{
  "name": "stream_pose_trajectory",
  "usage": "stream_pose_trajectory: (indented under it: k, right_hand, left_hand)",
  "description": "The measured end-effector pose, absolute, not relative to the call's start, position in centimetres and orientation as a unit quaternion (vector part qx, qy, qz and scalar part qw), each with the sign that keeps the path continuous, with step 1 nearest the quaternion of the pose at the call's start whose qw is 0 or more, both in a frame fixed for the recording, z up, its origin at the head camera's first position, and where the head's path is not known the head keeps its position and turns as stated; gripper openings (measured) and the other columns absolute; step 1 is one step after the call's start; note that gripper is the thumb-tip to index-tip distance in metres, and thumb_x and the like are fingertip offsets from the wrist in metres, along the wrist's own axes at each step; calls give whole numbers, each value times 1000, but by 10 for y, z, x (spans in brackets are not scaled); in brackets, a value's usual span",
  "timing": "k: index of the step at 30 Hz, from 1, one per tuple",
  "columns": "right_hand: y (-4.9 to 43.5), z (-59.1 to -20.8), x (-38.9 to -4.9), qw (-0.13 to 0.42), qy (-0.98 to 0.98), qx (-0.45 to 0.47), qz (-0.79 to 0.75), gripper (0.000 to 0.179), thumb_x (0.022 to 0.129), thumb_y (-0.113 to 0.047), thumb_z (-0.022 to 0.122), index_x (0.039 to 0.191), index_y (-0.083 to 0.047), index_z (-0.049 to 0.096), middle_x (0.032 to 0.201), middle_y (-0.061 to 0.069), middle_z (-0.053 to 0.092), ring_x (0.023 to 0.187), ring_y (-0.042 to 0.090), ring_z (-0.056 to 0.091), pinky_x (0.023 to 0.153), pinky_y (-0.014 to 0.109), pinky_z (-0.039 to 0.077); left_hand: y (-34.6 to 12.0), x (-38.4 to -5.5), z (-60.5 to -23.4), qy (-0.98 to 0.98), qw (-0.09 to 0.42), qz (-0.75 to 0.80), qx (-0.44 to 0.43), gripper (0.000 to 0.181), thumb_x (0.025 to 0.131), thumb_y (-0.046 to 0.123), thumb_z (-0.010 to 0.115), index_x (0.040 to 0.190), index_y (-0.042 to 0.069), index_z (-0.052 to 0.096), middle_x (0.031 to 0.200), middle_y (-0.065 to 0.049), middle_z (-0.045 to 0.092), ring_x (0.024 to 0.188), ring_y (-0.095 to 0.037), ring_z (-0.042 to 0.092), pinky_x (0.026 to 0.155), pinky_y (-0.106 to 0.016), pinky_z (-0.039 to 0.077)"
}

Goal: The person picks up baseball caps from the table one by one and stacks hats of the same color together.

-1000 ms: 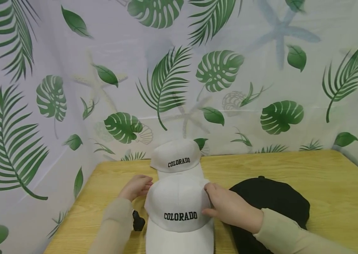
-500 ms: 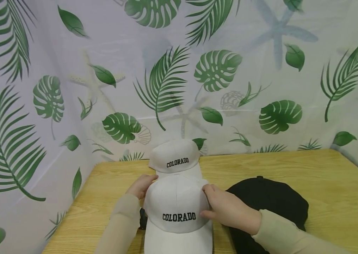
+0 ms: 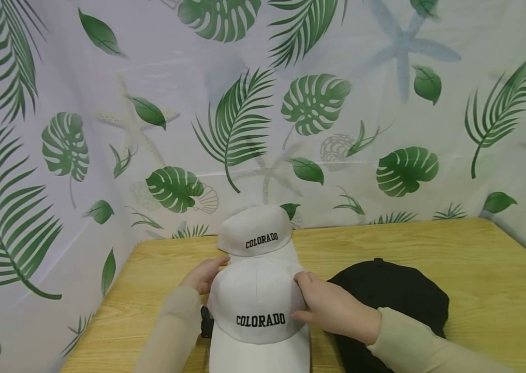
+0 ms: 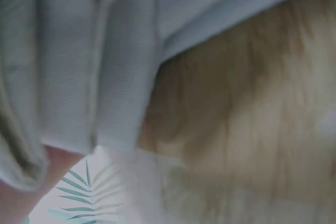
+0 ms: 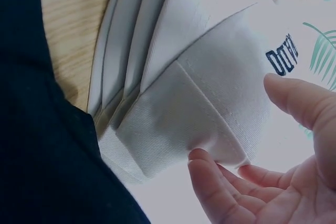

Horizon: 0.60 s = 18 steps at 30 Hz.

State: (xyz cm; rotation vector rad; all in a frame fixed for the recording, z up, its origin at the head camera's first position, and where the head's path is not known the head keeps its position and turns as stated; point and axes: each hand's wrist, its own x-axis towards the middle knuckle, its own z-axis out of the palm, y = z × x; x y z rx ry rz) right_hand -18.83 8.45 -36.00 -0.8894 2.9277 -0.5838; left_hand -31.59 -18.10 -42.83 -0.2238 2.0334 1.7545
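Observation:
A white cap (image 3: 256,303) with black COLORADO lettering tops a nested stack, whose layered brims (image 5: 137,30) show in the right wrist view. My right hand (image 3: 335,305) is at the crown's right side, fingertips pressing lightly on the fabric and thumb by the lettering. On the other side my left hand (image 3: 204,274) reaches around the crown's left rear edge, its fingertips partly hidden. Behind stands another white COLORADO cap (image 3: 256,230). The left wrist view shows pale grey-white fabric folds (image 4: 121,66) close up, with little of the hand.
A large black cap (image 3: 391,290) lies on the wooden table (image 3: 491,290) to the right, partly behind my right forearm. A small black object (image 3: 206,322) sits left of the stack. A leaf-patterned curtain (image 3: 244,103) rises behind the table.
My left hand has moved right and in against the stack's left side, and its sleeve now covers part of the small black object. My right hand stays at the cap's side.

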Motion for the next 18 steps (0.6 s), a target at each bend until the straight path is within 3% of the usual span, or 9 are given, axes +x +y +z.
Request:
stream_pose_trajectory:
  k: [6,13,18]
  right_hand:
    - [85,-360,-189,18,941,-283,-187,49,76,-26,70,107,1,43,88,4,48,73,13,52,60,27,45]
    - [84,-359,-189,25,942,-279,-186,50,75,-26,71,107,1,43,88,5,48,73,14,51,61,29,45]
    - [86,-356,-190,36,940,-285,-185,51,76,-26,70,109,1,43,88,4,48,73,13,50,61,29,44]
  left_hand:
    - [-181,-315,-431,740,219,631,-80,62,91,38,41,132,-5,24,129,-27,35,106,-33,48,83,-43,42]
    - [-179,-314,-430,730,225,642,-62,65,90,41,40,134,-3,21,130,-28,32,106,-32,47,84,-43,41]
    - [-178,-314,-429,743,224,627,-64,65,89,43,42,132,-3,26,125,-24,39,93,-26,53,78,-40,45]
